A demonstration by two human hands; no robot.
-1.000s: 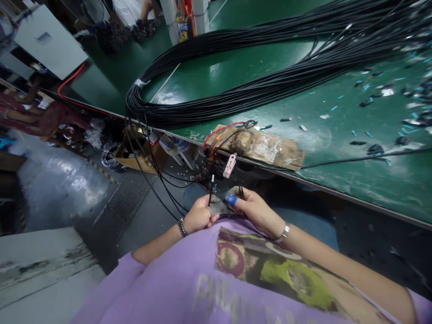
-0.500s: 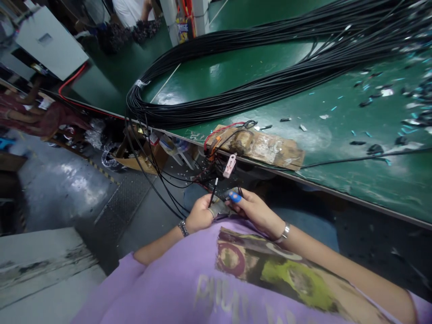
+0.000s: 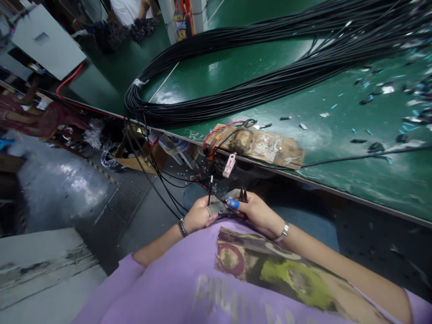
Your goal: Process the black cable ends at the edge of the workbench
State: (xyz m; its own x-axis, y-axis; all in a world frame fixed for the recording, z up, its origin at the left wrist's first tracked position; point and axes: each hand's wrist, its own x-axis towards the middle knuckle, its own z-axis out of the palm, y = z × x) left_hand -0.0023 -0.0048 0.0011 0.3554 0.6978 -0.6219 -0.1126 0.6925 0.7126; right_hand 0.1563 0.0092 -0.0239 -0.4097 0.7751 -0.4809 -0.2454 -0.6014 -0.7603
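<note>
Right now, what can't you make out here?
Head view: base of the dark prongs, hidden by the right hand.
Head view: lower part of the white-tipped cable, hidden by the left hand.
Head view: far end of the cable bundle, cut off by the picture's edge.
Head view: marks on the pink tag, too small.

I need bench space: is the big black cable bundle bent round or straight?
Bent round: the cable bundle turns back on itself, both runs lying on the green table.

A pale boxy casing (image 3: 50, 42) stands on the green counter (image 3: 330, 139) at the upper left. Below, an open cardboard box (image 3: 159, 158) sits near striped tape (image 3: 103, 172) on the floor (image 3: 60, 184).
</note>
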